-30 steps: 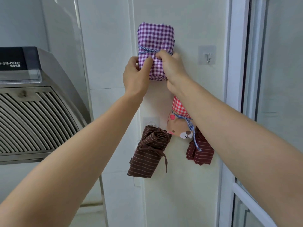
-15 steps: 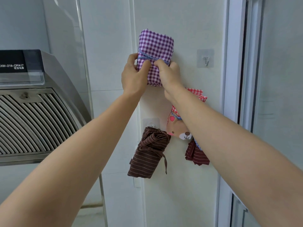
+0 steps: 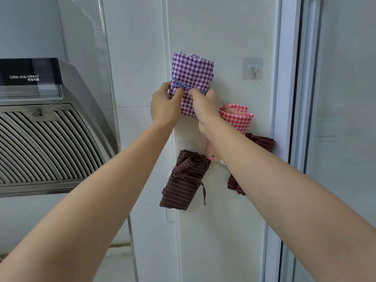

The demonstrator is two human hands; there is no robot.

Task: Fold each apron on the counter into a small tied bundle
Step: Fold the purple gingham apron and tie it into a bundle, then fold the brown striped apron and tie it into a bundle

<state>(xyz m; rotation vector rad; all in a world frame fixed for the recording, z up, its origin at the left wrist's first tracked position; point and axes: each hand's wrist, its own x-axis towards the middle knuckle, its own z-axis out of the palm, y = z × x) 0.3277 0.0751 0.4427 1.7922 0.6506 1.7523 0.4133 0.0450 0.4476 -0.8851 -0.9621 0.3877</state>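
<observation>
A purple gingham apron bundle [image 3: 192, 75], bound by a blue striped tie, is held up against the white wall. My left hand [image 3: 163, 104] grips its lower left edge, thumb on the front. My right hand [image 3: 204, 102] pinches the tie and cloth at its lower right. Below them hang a brown striped bundle [image 3: 184, 181], a red gingham bundle [image 3: 237, 117] with a pink printed part, and a dark red striped bundle [image 3: 262, 142], partly hidden by my right forearm.
An empty adhesive wall hook [image 3: 253, 68] sits right of the purple bundle. A steel range hood [image 3: 46, 127] fills the left side. A white door or window frame [image 3: 284, 119] runs down the right.
The purple bundle and both hands sit lower in the picture than a second ago. More of the red gingham bundle shows beside my right wrist. Both hands keep their hold.
</observation>
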